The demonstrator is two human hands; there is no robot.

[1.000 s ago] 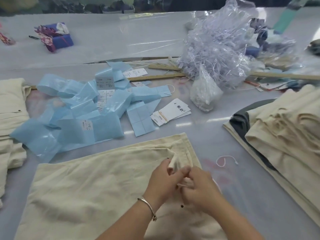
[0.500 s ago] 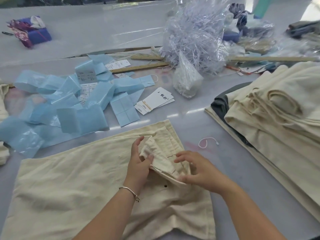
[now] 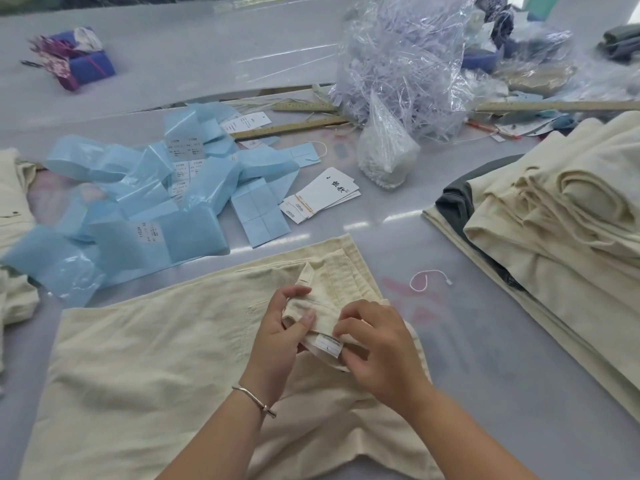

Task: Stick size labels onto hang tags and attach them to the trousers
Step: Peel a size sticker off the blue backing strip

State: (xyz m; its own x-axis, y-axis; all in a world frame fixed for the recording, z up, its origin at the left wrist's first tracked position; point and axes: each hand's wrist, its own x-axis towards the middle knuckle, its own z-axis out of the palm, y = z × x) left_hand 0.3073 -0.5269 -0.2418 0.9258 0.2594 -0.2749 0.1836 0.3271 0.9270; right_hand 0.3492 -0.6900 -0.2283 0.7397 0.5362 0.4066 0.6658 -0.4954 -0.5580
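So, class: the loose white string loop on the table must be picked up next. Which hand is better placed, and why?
Right. The string loop lies on the right hand's side; the left hand grips the folded waistband, keeping the size label exposed.

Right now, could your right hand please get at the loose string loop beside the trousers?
Probably yes: the string loop lies alone on bare table just beyond the right hand, nothing between, but it must first release the waistband.

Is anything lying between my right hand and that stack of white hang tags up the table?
Only the trousers' folded waistband lies between the right hand and the hang tags; beyond it is bare table.
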